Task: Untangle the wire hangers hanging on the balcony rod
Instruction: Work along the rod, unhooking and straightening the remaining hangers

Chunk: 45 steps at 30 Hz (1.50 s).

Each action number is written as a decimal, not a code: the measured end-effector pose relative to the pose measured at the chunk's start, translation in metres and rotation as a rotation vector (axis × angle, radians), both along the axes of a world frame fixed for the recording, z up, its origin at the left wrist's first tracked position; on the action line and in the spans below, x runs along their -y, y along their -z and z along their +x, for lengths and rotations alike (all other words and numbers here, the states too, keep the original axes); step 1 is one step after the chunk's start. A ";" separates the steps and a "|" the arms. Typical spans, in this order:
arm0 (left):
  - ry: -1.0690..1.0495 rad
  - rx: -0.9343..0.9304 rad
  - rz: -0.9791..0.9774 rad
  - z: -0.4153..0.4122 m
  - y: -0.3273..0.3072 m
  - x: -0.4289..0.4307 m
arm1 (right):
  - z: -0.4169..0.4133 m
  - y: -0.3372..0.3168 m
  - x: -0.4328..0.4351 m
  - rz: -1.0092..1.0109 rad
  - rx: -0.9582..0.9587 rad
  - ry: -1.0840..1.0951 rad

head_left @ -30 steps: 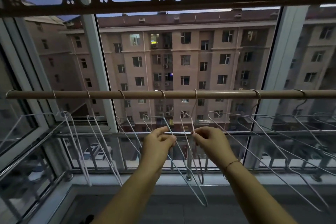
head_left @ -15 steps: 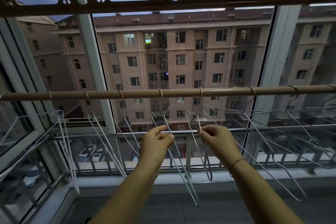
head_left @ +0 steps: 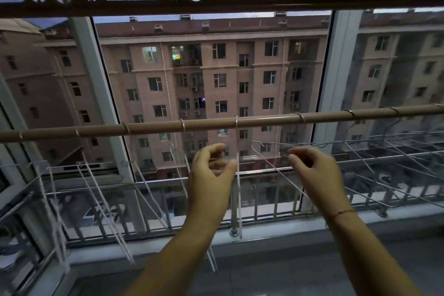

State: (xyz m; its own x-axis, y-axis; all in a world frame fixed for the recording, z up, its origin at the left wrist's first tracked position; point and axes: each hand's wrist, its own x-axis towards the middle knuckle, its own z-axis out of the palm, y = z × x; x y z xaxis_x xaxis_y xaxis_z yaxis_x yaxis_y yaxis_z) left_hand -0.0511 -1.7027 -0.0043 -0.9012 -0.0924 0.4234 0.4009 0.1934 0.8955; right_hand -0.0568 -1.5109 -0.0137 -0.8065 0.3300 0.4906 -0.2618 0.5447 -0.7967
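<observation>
A brown balcony rod [head_left: 211,124] runs across the view with several wire hangers hooked on it. My left hand [head_left: 211,175] is curled, thumb raised, around the wire of one hanger [head_left: 212,259] whose lower end shows under my forearm; the grip is blurred. My right hand [head_left: 314,175] pinches the wire of another hanger [head_left: 269,163] between thumb and forefinger near its top. A third hanger [head_left: 238,199] hangs straight down between my hands, just beside my left fingertips. More hangers hang apart at the left [head_left: 105,211], and an overlapping bunch lies at the right [head_left: 384,151].
A metal railing [head_left: 276,206] and window frames [head_left: 101,94] stand behind the rod. A perforated dark panel [head_left: 216,5] runs overhead. Apartment buildings fill the view outside. The grey sill and floor [head_left: 264,271] lie below my arms.
My hands have moved apart, the right one going right with its hanger. My left thumb has lifted. One hanger now hangs straight down between my hands. The view has tilted.
</observation>
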 end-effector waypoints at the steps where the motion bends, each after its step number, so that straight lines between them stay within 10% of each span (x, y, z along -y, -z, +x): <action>1: 0.053 0.016 0.009 0.002 -0.002 -0.011 | 0.002 -0.003 -0.011 0.003 -0.020 0.033; 7: 0.279 0.172 0.089 0.005 0.000 -0.083 | 0.005 -0.007 -0.089 0.084 -0.083 0.245; 20: 0.068 0.365 0.247 -0.024 0.025 -0.178 | -0.015 0.019 -0.194 0.164 0.121 0.084; 45: 0.123 0.547 0.321 -0.040 0.019 -0.191 | -0.035 0.033 -0.162 0.028 0.171 -0.123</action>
